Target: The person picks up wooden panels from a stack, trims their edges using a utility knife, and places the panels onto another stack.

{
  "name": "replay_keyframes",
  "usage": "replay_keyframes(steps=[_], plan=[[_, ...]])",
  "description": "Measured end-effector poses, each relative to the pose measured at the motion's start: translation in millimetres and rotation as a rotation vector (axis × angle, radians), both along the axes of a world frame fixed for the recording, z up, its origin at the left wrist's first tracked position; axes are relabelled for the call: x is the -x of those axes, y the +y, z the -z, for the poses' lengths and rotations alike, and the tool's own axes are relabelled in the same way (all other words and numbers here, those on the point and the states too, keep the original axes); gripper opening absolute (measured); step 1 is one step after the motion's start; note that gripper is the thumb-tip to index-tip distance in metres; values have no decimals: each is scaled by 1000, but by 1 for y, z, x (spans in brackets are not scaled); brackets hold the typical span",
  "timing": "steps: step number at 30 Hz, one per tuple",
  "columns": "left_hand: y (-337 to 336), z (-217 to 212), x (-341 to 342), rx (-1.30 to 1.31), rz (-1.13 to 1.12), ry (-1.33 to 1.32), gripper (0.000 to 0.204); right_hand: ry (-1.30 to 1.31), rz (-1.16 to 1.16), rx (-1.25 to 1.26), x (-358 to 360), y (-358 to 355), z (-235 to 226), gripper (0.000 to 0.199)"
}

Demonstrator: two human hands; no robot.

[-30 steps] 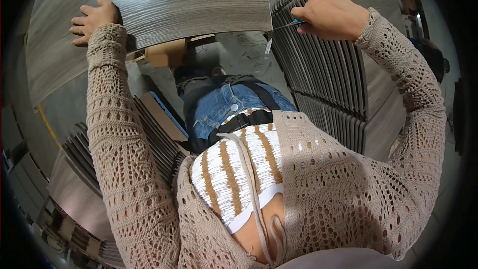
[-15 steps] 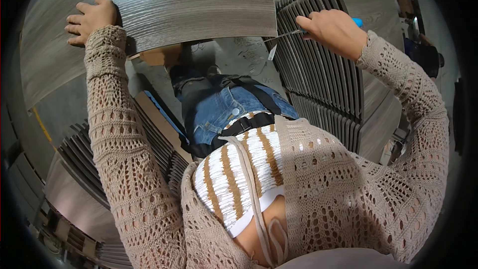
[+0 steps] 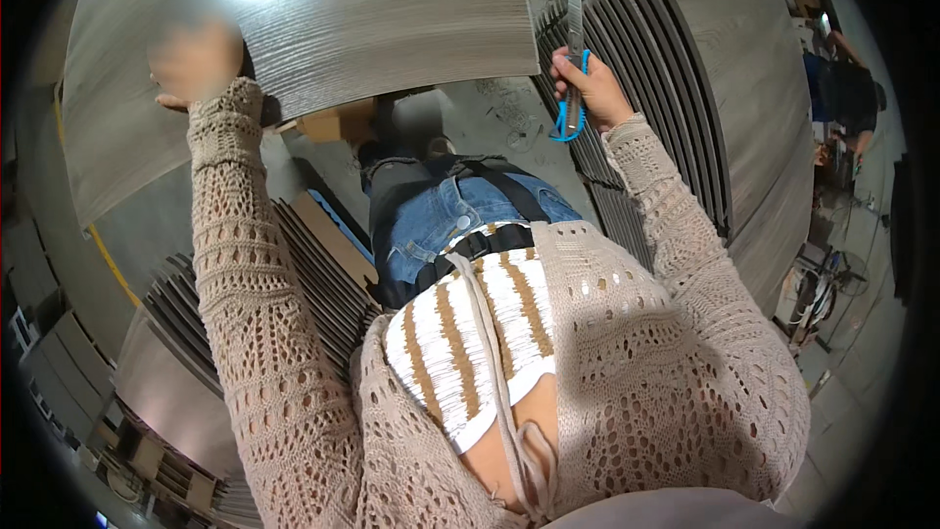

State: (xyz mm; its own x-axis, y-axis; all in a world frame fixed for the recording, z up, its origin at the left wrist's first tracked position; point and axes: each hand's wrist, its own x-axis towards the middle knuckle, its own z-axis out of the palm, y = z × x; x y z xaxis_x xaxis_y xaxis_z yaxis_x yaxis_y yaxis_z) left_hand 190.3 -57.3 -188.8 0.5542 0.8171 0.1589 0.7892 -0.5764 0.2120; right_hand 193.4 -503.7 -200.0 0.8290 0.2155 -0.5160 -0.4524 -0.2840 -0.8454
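right grip (image 3: pixel 592 93) wrapped around blue cutter (image 3: pixel 575 47), left grip (image 3: pixel 196 61) blurred, state unclear, cardboard box (image 3: pixel 338 124), contents hidden

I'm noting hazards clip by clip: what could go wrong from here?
The utility knife in the bare right hand has its blade exposed, so a slip might cut skin. In this view, the blade shows close to the panel and the stacked boards, so a careless swing could scratch either.

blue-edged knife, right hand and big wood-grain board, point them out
Blue-edged knife (image 3: pixel 576 49), head view, metal part beside the thumb
Right hand (image 3: pixel 599 98), head view, middle of the hand
Wood-grain board (image 3: pixel 411 24), head view, upper face
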Motion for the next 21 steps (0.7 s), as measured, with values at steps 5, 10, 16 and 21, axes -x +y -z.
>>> replay_keyframes(steps=[5,10,16,21], plan=[[10,-3,-1,5,-26,12,66,-31,42,-380,26,20,-25,33],[-4,-6,-7,8,93,41,55,-908,-200,326,68,43,-39,35],[-148,-14,10,-96,825,197,78,-781,-179,608,93,24,-53,33],[-190,-25,34,-117,1168,40,100,-796,-152,721,105,21,-57,32]])
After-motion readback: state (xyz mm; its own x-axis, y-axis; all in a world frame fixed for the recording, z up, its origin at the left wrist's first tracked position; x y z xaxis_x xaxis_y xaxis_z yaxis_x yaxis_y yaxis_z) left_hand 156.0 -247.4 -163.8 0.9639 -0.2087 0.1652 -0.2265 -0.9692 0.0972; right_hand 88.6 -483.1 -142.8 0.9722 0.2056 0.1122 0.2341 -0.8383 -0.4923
